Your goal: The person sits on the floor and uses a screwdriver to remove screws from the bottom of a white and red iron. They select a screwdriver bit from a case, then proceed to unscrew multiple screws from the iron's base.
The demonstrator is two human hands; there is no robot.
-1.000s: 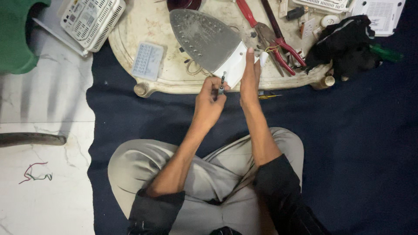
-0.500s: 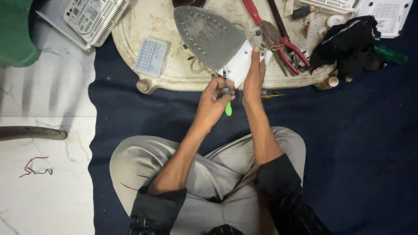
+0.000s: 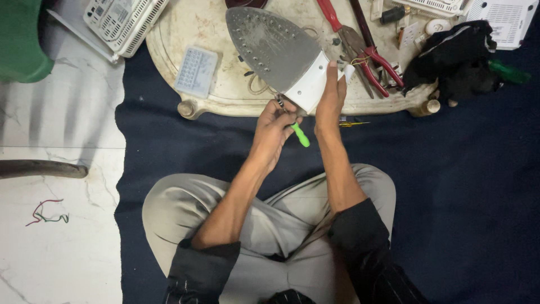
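A clothes iron (image 3: 273, 48) lies tipped with its grey soleplate facing up on a low cream table (image 3: 225, 98). My right hand (image 3: 331, 98) grips the white rear end of the iron. My left hand (image 3: 274, 126) holds a small green-handled screwdriver (image 3: 299, 134), its tip at the iron's rear underside. I sit cross-legged in grey trousers on a dark blue cloth (image 3: 461, 186).
Red-handled pliers (image 3: 371, 56) and cutters, a small blue-grey parts box (image 3: 195, 71), white plugs and a black cloth bundle (image 3: 455, 56) lie on the table. A white vented device (image 3: 121, 19) and a green stool (image 3: 19, 39) stand at left. Wire scraps (image 3: 48, 213) lie on the marble floor.
The camera has drifted slightly. My left hand has turned the screwdriver at the iron's rear, so its green handle now shows below my fingers. My right hand stays on the iron.
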